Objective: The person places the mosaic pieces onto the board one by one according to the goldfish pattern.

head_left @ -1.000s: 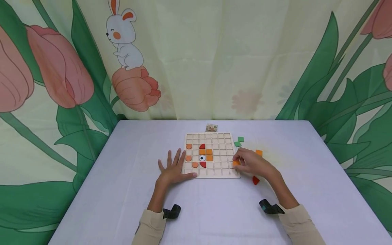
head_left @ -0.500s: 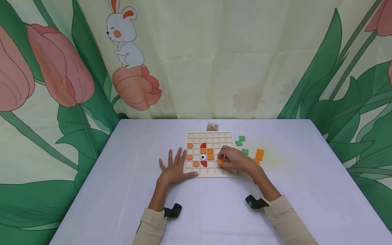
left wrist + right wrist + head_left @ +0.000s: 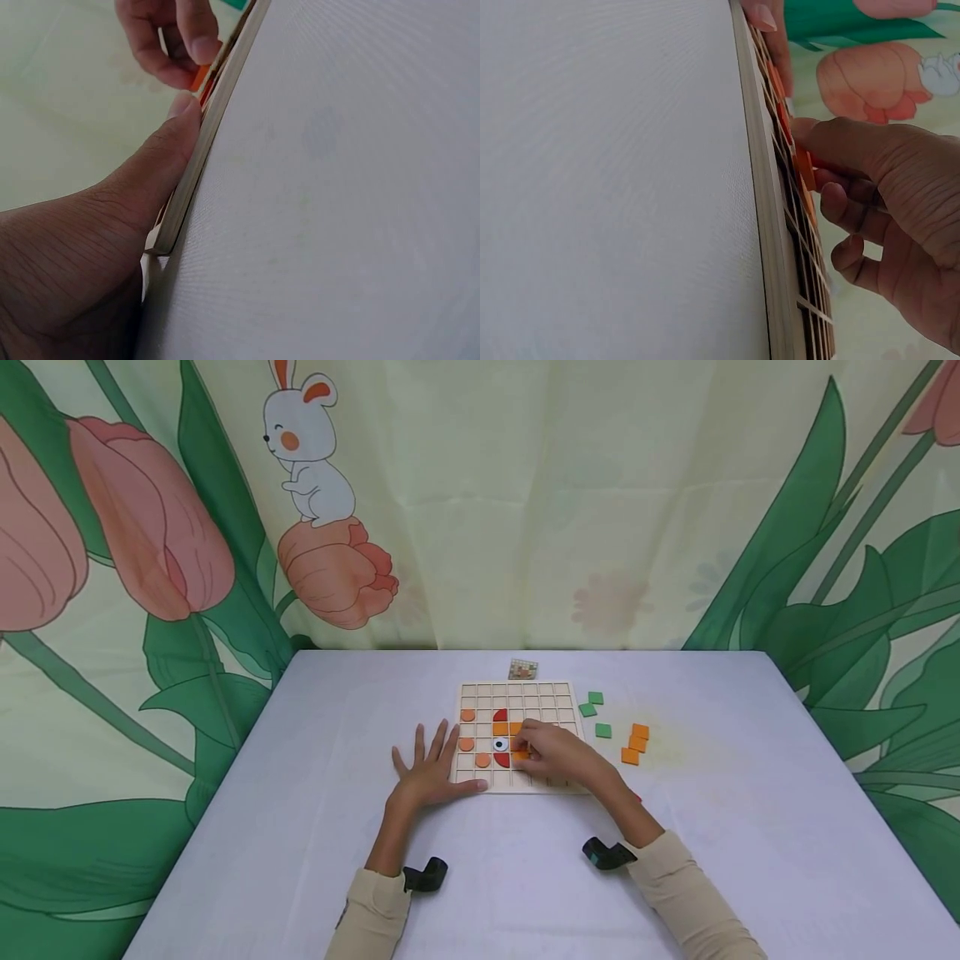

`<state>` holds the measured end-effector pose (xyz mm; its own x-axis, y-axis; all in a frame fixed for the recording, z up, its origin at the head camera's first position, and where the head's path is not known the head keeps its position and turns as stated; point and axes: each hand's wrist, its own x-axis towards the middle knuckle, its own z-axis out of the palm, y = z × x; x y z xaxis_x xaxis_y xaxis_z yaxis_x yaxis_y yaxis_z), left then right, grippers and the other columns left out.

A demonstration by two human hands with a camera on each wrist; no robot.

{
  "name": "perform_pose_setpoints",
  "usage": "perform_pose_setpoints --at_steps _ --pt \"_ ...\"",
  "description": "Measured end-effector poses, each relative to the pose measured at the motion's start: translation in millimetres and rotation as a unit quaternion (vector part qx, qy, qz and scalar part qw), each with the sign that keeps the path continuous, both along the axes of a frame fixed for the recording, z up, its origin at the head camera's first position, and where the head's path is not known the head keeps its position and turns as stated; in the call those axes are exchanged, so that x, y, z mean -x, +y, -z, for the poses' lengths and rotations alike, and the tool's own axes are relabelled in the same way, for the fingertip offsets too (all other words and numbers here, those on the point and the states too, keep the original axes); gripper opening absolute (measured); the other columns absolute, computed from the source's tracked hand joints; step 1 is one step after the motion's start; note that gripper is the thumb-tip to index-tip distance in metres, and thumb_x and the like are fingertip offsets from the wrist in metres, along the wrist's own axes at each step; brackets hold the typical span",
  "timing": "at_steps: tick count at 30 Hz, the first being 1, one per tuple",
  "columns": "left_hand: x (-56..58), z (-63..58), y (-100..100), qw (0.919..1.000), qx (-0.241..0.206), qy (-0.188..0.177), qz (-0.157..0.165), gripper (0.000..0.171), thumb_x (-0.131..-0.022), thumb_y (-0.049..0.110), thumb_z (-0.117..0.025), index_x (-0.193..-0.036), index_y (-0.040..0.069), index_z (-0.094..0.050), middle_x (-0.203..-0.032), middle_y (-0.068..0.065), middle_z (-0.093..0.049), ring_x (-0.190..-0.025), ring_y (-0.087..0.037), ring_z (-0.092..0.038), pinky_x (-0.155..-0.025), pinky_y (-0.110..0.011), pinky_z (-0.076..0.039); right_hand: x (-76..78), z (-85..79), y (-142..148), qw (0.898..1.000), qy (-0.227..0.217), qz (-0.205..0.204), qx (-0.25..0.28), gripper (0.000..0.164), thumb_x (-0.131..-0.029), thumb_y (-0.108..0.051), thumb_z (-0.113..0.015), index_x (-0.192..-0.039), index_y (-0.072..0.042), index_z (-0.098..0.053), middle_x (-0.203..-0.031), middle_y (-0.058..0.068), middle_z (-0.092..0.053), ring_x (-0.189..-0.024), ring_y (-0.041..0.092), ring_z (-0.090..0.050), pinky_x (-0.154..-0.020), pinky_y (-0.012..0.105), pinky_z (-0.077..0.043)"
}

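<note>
A pale wooden grid board lies on the white table, with orange discs, red quarter-round tiles, an eye tile and orange squares in its cells. My left hand rests spread at the board's left edge, its thumb on the near corner. My right hand pinches an orange square tile between thumb and fingers, right at the cells beside the lower red tile. In the left wrist view the left thumb lies along the board's edge.
Right of the board lie several green squares and several orange squares. A red piece is mostly hidden behind the right forearm. A small patterned card sits beyond the board's far edge.
My right hand has carried the orange square tile leftward across the board, from its right edge to the cells beside the lower red tile. The left hand stays in place.
</note>
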<state>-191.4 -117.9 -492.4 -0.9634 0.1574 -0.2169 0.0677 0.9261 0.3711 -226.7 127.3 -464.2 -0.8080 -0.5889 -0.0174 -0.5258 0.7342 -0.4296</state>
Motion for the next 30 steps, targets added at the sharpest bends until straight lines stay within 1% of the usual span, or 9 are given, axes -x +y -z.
perform_pose_setpoints --at_steps 4,8,11,22,30 --pt "0.6 1.2 0.1 1.0 0.003 0.0 0.005 0.111 -0.074 0.078 -0.059 -0.159 0.025 -0.01 -0.167 -0.002 0.0 -0.151 -0.039 0.014 -0.108 -0.076 0.009 -1.4 2.5 -1.4 1.0 0.001 0.002 -0.003 0.027 -0.087 -0.031 -0.075 -0.105 -0.012 -0.07 -0.103 -0.002 -0.061 -0.075 0.01 -0.051 -0.066 0.022 -0.045" --pt "0.9 2.1 -0.2 1.0 0.002 -0.002 0.007 0.111 -0.074 0.078 -0.059 -0.159 0.025 -0.009 -0.167 -0.002 0.001 -0.151 -0.038 0.015 -0.108 -0.076 0.009 -2.5 4.2 -1.8 1.0 0.002 0.005 -0.008 0.026 -0.087 -0.031 -0.074 -0.106 -0.013 -0.07 -0.104 -0.003 -0.061 -0.085 0.011 -0.055 -0.076 0.025 -0.05" --pt "1.2 2.7 -0.6 1.0 0.005 0.0 0.006 0.111 -0.075 0.078 -0.059 -0.159 0.025 -0.009 -0.167 -0.002 0.001 -0.151 -0.038 0.015 -0.108 -0.076 0.009 -2.4 4.4 -2.2 1.0 0.004 0.006 -0.007 0.026 -0.087 -0.031 -0.075 -0.105 -0.014 -0.07 -0.105 -0.003 -0.062 -0.09 0.012 -0.056 -0.083 0.028 -0.052" --pt "0.3 -0.8 0.0 1.0 0.007 -0.003 0.006 0.111 -0.075 0.077 -0.06 -0.159 0.025 -0.01 -0.167 -0.002 0.001 -0.151 -0.038 0.015 -0.108 -0.076 0.009 -2.4 4.2 -2.0 1.0 0.004 0.004 -0.006 0.027 -0.087 -0.031 -0.075 -0.107 -0.013 -0.071 -0.107 -0.002 -0.063 -0.094 0.013 -0.058 -0.087 0.031 -0.053" --pt "1.1 0.3 -0.4 1.0 0.008 -0.005 0.003 0.112 -0.074 0.078 -0.059 -0.159 0.025 -0.009 -0.167 -0.002 0.001 -0.151 -0.038 0.015 -0.108 -0.076 0.008 -1.4 6.5 -1.9 1.0 0.01 0.001 -0.008 0.028 -0.087 -0.033 -0.075 -0.108 -0.014 -0.07 -0.108 -0.002 -0.062 -0.093 0.013 -0.058 -0.086 0.03 -0.052"
